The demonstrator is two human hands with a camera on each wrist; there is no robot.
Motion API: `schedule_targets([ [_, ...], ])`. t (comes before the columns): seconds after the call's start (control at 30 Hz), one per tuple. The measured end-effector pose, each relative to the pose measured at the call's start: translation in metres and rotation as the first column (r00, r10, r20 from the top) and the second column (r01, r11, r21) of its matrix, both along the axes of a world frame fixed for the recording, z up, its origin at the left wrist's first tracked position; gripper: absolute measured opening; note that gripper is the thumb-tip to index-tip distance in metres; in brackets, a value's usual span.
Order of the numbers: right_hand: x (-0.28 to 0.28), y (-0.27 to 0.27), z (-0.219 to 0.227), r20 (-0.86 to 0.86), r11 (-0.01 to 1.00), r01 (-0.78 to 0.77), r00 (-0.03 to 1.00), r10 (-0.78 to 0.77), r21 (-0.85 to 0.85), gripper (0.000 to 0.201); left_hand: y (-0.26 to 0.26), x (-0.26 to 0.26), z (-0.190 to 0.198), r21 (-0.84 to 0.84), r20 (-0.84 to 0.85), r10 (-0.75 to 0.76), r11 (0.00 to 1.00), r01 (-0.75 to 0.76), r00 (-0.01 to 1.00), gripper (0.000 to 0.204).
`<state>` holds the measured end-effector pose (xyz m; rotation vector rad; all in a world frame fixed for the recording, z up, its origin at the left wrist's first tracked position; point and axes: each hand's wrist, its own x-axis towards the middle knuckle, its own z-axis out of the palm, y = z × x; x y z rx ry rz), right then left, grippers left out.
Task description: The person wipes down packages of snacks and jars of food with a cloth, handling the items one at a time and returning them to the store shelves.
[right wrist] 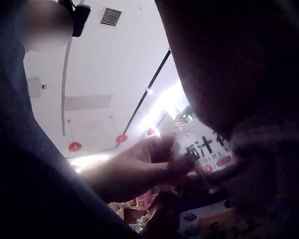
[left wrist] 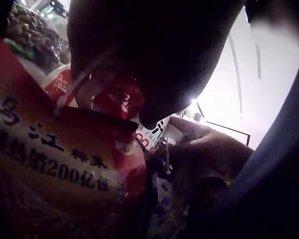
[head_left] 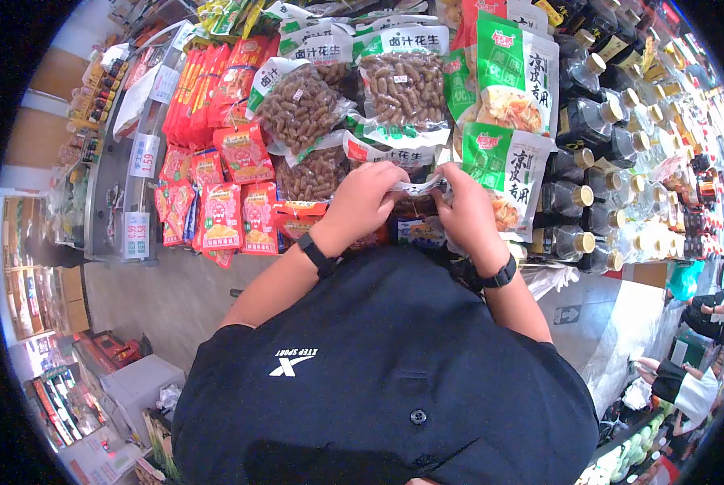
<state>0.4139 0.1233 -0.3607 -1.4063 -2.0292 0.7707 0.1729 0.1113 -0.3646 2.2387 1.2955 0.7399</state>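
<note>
Near the front of the display, both hands pinch the top edge of a plastic bag (head_left: 414, 190) at chest height. My left hand (head_left: 368, 200) grips its left corner and my right hand (head_left: 465, 212) its right corner, thumbs toward each other. White with black lettering, the bag's top (right wrist: 205, 148) shows between the hands in the right wrist view; its lower part is mostly hidden in the head view. Just beyond lie clear bags of brown peanuts (head_left: 402, 90) with white and green tops. An orange and red packet (left wrist: 65, 154) is close by in the left wrist view.
Green and white pouches (head_left: 503, 174) lie right of the hands, with rows of dark bottles (head_left: 568, 198) past them. Red snack packets (head_left: 220, 214) hang at left beside a shelf edge with price tags (head_left: 144, 155). People (head_left: 693, 396) are at the far right.
</note>
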Motion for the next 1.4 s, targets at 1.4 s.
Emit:
schedule_targets([
  [1.4, -0.08, -0.048, -0.003, -0.048, 0.976, 0.087, 0.996, -0.079, 0.198, 0.072, -0.027, -0.288, -0.024, -0.109, 0.408, 0.711, 0.661, -0.743, 0.573, 0.089],
])
